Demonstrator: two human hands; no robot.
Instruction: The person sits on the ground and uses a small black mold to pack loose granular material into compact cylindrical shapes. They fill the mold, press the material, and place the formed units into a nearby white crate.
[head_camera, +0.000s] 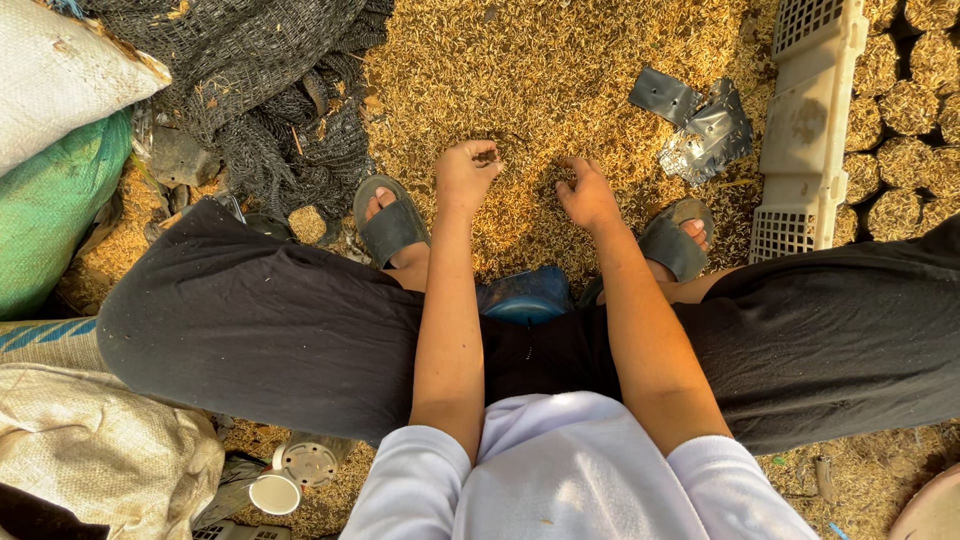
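1. The loose husks (520, 130) cover the floor right under both your hands; they look light, dry and crumbly, best scooped from below with cupped fingers.
2. Your left hand (467, 175) is curled, pinching a small clump.
3. Your right hand (588, 192) is half-closed, fingertips digging in.
4. Beyond your right hand lie crumpled black plastic (700, 125) and a white crate (815, 130); dark netting (270, 90) sits past your left.
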